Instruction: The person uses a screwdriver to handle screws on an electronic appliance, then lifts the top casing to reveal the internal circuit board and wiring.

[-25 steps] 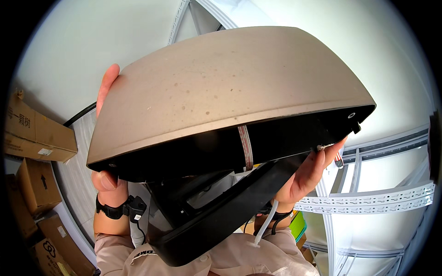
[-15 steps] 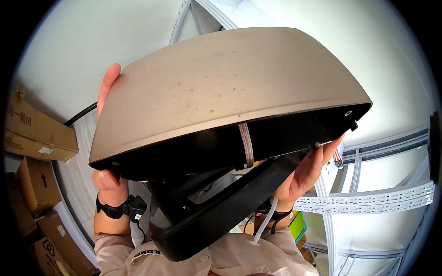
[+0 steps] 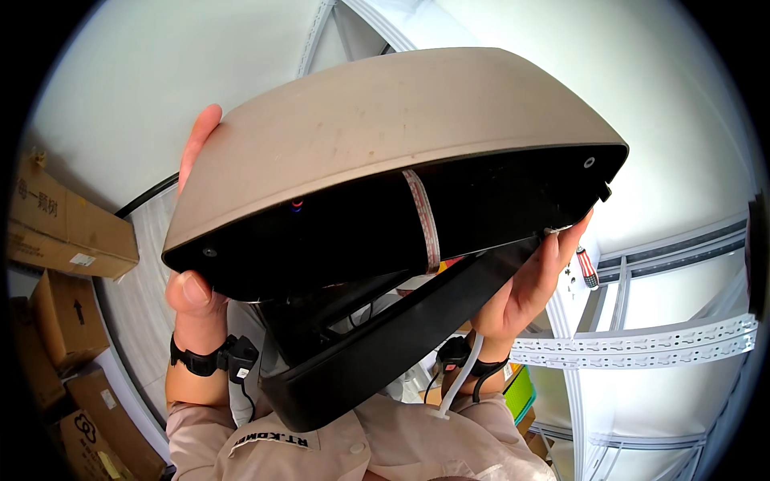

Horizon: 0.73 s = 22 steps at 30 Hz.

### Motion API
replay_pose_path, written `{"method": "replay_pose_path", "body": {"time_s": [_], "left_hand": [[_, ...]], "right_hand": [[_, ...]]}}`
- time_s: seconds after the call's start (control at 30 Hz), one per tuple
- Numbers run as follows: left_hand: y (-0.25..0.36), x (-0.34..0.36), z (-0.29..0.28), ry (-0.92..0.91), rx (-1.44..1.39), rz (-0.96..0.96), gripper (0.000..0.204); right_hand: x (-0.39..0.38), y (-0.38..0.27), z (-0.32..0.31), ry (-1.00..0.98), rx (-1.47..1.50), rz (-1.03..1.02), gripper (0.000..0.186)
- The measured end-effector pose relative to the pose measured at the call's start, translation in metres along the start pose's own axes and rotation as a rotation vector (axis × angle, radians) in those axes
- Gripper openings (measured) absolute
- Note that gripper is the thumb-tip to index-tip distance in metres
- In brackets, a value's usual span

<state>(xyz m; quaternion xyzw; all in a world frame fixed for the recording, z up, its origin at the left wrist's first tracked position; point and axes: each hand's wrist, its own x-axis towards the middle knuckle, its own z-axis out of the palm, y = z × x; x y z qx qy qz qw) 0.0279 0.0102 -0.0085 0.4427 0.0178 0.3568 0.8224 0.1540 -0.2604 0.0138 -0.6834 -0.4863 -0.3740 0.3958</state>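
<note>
In front of my chest I hold up a device housing [image 3: 401,112], a curved beige shell with a glossy black face. My left hand [image 3: 196,293] grips its left end, thumb at the lower corner and a finger along the outer side. At the right end, my right hand [image 3: 529,293] supports it from below, fingers up against the black edge. A long black frame [image 3: 409,337] hangs at an angle under the shell. A flat red-and-white striped ribbon cable [image 3: 427,228] runs down across the black face. A whitish cord [image 3: 463,377] hangs beside my right wrist.
Cardboard boxes [image 3: 72,224] are piled on the left, by a grey floor [image 3: 156,248]. White perforated metal shelving [image 3: 634,350] stands at the right. A screwdriver with a striped handle [image 3: 588,268] lies on a white surface beyond my right hand. Below it is a green bin [image 3: 521,393].
The housing has tilted so that more of its black face shows, and its right end has shifted slightly left. Both hands moved along with it and kept their hold.
</note>
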Motion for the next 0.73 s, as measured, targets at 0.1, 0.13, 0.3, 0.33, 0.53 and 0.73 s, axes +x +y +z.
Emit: {"method": "replay_pose_path", "body": {"time_s": [0.1, 0.13, 0.3, 0.33, 0.53, 0.73], "left_hand": [[-0.006, -0.002, -0.010, -0.069, -0.010, 0.035, 0.145], [-0.005, -0.003, -0.009, -0.068, -0.018, 0.025, 0.145], [0.002, -0.005, -0.005, -0.096, -0.066, -0.016, 0.141], [0.002, -0.005, -0.005, -0.101, -0.074, -0.023, 0.140], [0.002, -0.009, -0.006, -0.150, -0.129, -0.064, 0.133], [0.002, -0.014, -0.011, -0.187, 0.005, 0.071, 0.131]], "right_hand": [[0.000, 0.003, 0.000, -0.004, 0.000, -0.006, 0.070], [0.000, 0.003, 0.000, -0.009, 0.004, -0.004, 0.069], [0.003, 0.004, 0.000, -0.029, 0.020, -0.014, 0.066], [0.003, 0.005, 0.000, -0.028, 0.017, -0.020, 0.065], [0.002, 0.004, -0.005, -0.038, -0.007, -0.024, 0.067], [-0.001, 0.007, -0.006, -0.022, 0.002, -0.056, 0.070]]}}
